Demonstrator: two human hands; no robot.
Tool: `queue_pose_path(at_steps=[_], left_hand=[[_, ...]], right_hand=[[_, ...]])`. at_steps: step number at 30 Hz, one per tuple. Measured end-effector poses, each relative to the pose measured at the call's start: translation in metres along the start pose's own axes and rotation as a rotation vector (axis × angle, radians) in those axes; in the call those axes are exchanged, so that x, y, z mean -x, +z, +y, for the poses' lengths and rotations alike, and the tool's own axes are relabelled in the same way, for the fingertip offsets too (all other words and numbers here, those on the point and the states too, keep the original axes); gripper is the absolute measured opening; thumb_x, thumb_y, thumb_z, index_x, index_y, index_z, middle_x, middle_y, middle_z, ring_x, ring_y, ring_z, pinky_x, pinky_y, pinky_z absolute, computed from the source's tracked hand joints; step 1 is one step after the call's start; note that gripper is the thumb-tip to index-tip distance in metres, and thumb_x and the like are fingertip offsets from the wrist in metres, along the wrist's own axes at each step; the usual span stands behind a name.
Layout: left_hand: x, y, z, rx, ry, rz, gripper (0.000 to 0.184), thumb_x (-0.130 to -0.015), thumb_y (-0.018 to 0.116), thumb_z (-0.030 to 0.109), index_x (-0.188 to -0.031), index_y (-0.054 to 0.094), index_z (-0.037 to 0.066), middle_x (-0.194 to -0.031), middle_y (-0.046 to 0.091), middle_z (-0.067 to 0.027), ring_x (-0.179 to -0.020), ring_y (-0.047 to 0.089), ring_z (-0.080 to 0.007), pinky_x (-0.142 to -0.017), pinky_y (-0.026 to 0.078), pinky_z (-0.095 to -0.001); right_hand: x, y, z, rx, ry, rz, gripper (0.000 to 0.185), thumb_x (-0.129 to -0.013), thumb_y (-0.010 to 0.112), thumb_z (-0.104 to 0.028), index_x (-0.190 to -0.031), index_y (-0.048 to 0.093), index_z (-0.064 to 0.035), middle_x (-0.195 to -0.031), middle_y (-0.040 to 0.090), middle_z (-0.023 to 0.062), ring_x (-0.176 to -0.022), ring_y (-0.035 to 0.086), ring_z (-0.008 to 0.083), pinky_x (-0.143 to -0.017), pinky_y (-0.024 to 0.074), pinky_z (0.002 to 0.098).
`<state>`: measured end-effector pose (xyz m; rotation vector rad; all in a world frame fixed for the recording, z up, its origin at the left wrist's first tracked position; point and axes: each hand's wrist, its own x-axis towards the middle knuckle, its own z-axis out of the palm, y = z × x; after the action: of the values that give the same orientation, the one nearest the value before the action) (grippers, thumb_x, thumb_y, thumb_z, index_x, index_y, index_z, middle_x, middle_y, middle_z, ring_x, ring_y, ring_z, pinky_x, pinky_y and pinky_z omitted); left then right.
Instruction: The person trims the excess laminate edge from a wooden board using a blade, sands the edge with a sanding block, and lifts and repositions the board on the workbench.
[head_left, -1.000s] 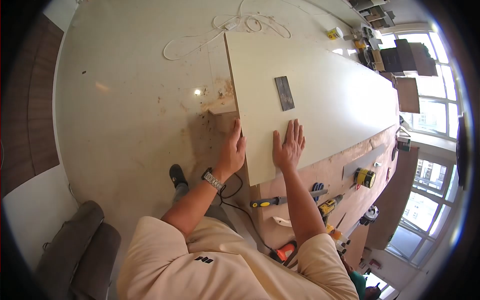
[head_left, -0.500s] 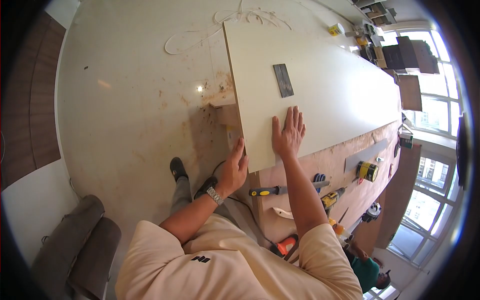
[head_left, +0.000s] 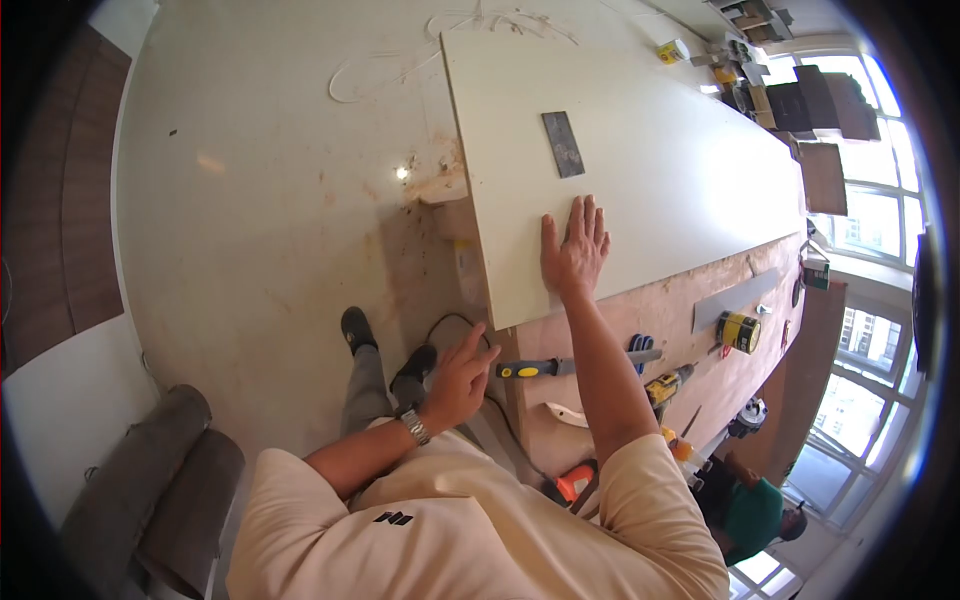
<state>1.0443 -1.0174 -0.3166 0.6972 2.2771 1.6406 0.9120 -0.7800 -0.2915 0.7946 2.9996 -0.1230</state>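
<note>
The person's left hand, one watch at its wrist, is half open with fingers loosely spread and nothing in its hold; it is just beside the board's near corner, though whether a fingertip brushes the bench is hard to tell. Two shoes are on the floor below, and two rolls lie well to the left.

One orange tool is by the bench's near end. On the bench, right of the board, lie one yellow-grey handle, its blade passing behind the right forearm, one white curved piece, one drill, one can and one grey strip.

The right hand is flat on the one board, fingers straight, thumb apart, gripping nothing. The board lies over the bench, with one dark plate on it just beyond those fingertips.

To the right is one co-worker in green. Farthest off, one tub is on the floor.
</note>
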Motion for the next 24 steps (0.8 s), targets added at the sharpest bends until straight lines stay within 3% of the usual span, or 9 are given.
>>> queue_pose_path(at_steps=[4, 5, 9, 12, 13, 16, 17, 23, 24], left_hand=[[-0.053, -0.027, 0.009, -0.033, 0.176, 0.162, 0.025, -0.085, 0.059, 0.002, -0.109, 0.066, 0.003, -0.117, 0.063, -0.0160, -0.106, 0.059, -0.0338, -0.090, 0.041, -0.0446], [-0.082, -0.032, 0.015, -0.082, 0.192, 0.210, 0.015, -0.086, 0.060, 0.006, -0.100, 0.065, 0.005, -0.096, 0.066, -0.0119, -0.092, 0.059, -0.0333, -0.086, 0.041, -0.0461], [-0.225, -0.024, -0.002, -0.250, 0.165, 0.092, 0.013, -0.087, 0.064, 0.017, -0.093, 0.064, 0.006, -0.089, 0.065, -0.0124, -0.085, 0.060, -0.0334, -0.080, 0.044, -0.0474], [-0.325, -0.007, -0.006, -0.452, 0.152, 0.325, 0.031, -0.087, 0.067, 0.028, -0.109, 0.064, 0.007, -0.112, 0.062, -0.0116, -0.103, 0.058, -0.0315, -0.086, 0.047, -0.0455], [-0.346, -0.007, -0.003, -0.550, 0.056, 0.239, 0.040, -0.084, 0.070, 0.031, -0.115, 0.063, 0.007, -0.124, 0.056, -0.0098, -0.114, 0.053, -0.0296, -0.090, 0.046, -0.0446], [-0.382, -0.008, 0.000, -0.788, 0.062, -0.036, 0.051, -0.079, 0.074, 0.035, -0.120, 0.060, 0.007, -0.125, 0.055, -0.0086, -0.118, 0.051, -0.0285, -0.094, 0.043, -0.0448], [-0.388, -0.008, 0.000, -0.776, 0.044, -0.081, 0.051, -0.079, 0.073, 0.028, -0.123, 0.058, 0.008, -0.125, 0.054, -0.0092, -0.118, 0.050, -0.0284, -0.097, 0.040, -0.0449], [-0.392, -0.004, 0.002, -0.687, -0.146, -0.131, 0.041, -0.081, 0.061, 0.013, -0.122, 0.059, 0.012, -0.128, 0.053, -0.0109, -0.118, 0.050, -0.0288, -0.098, 0.040, -0.0458], [-0.388, -0.009, 0.004, -0.716, -0.067, -0.126, 0.041, -0.082, 0.061, 0.015, -0.122, 0.059, 0.013, -0.128, 0.053, -0.0102, -0.118, 0.050, -0.0287, -0.099, 0.040, -0.0457]], right_hand=[[-0.001, 0.000, 0.004, -0.011, -0.002, 0.005, 0.075, -0.096, 0.040, -0.057, -0.152, 0.028, -0.0087, -0.161, 0.021, 0.0089, -0.150, 0.013, 0.0265, -0.120, 0.0081, 0.0472], [-0.001, -0.001, 0.005, -0.023, -0.002, 0.006, 0.075, -0.096, 0.040, -0.057, -0.152, 0.028, -0.0087, -0.161, 0.021, 0.0089, -0.150, 0.013, 0.0265, -0.120, 0.0078, 0.0472], [0.000, -0.005, 0.004, -0.055, 0.006, -0.007, 0.075, -0.095, 0.041, -0.057, -0.152, 0.028, -0.0088, -0.161, 0.021, 0.0088, -0.150, 0.013, 0.0263, -0.120, 0.0070, 0.0471], [-0.001, -0.002, 0.007, -0.051, 0.008, -0.012, 0.076, -0.095, 0.040, -0.057, -0.152, 0.028, -0.0089, -0.161, 0.021, 0.0086, -0.150, 0.012, 0.0259, -0.121, 0.0066, 0.0467], [-0.002, -0.003, 0.007, -0.050, 0.010, -0.018, 0.076, -0.095, 0.040, -0.057, -0.152, 0.028, -0.0090, -0.161, 0.021, 0.0086, -0.150, 0.012, 0.0260, -0.121, 0.0065, 0.0467], [-0.003, -0.003, 0.007, -0.048, 0.021, -0.024, 0.076, -0.095, 0.040, -0.057, -0.152, 0.028, -0.0090, -0.161, 0.021, 0.0085, -0.150, 0.013, 0.0260, -0.121, 0.0063, 0.0464], [-0.004, -0.003, 0.007, -0.044, 0.021, -0.025, 0.076, -0.095, 0.040, -0.058, -0.152, 0.028, -0.0090, -0.161, 0.021, 0.0084, -0.150, 0.013, 0.0259, -0.121, 0.0063, 0.0463], [-0.001, -0.004, 0.007, -0.067, 0.015, -0.011, 0.075, -0.095, 0.040, -0.057, -0.152, 0.028, -0.0092, -0.161, 0.022, 0.0079, -0.150, 0.013, 0.0256, -0.121, 0.0064, 0.0461], [-0.001, -0.004, 0.007, -0.066, 0.016, -0.003, 0.075, -0.095, 0.041, -0.057, -0.152, 0.029, -0.0092, -0.161, 0.022, 0.0078, -0.149, 0.014, 0.0256, -0.121, 0.0064, 0.0461]])
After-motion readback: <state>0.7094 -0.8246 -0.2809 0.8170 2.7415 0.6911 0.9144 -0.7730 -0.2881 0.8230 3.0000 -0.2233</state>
